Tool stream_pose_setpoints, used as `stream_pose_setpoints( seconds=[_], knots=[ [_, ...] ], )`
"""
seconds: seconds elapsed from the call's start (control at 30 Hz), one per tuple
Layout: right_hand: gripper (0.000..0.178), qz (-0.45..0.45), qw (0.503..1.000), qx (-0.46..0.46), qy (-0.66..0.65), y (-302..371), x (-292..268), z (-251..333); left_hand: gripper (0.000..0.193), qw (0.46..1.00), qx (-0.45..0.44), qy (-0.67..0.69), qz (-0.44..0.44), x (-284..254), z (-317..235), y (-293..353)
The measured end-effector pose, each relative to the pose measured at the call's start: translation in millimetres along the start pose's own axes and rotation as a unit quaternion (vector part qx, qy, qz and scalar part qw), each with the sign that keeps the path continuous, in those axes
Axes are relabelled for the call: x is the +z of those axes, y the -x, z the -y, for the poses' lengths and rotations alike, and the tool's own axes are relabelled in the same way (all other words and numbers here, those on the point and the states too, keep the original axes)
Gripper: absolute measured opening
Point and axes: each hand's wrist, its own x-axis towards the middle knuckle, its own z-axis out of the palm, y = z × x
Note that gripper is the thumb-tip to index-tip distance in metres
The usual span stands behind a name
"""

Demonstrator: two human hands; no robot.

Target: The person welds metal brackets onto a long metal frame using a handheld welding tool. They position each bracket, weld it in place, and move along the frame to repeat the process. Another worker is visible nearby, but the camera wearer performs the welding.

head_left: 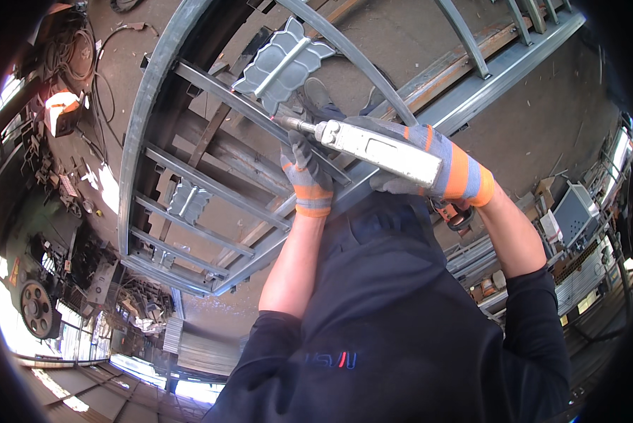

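Observation:
A white welding gun [383,149] with a metal nozzle lies across my gloved right hand [436,158], whose fingers wrap round its body. Its tip points left, at a grey metal bar [224,95] of a large curved frame, close to the lower end of a butterfly-shaped metal ornament [281,63]. Small red spots show near the tip. My gloved left hand [308,180] is closed over the same bar, just below the nozzle; part of its grip is hidden. Smaller ornaments of the same shape [188,202] sit between the lower bars.
The frame's curved outer rail [134,134] bends round on the left, and a straight rail [500,74] runs to the upper right. Hoses [80,56] lie coiled on the floor at far left. Metal stock and a grey perforated box [576,213] stand at right.

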Motion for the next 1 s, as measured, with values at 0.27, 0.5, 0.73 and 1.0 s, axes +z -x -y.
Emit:
stream_pose_setpoints(
  seconds=[0.27,0.5,0.73,1.0],
  knots=[
    [0.074,0.016,0.999,-0.001,-0.051,-5,-4,-3,0.029,1.0,-0.001,0.001,-0.008,9,-2,-2],
    [0.075,0.018,1.0,0.014,-0.019,-3,-5,2,0.035,0.999,0.026,-0.029,0.007,10,-6,1],
    [0.074,0.014,0.999,0.009,-0.05,-1,-3,1,0.034,0.999,0.046,-0.007,0.008,8,-1,0],
    [0.068,0.007,0.998,0.016,-0.053,2,1,-7,0.033,0.999,0.031,-0.018,0.007,7,-1,-1]
  ],
)
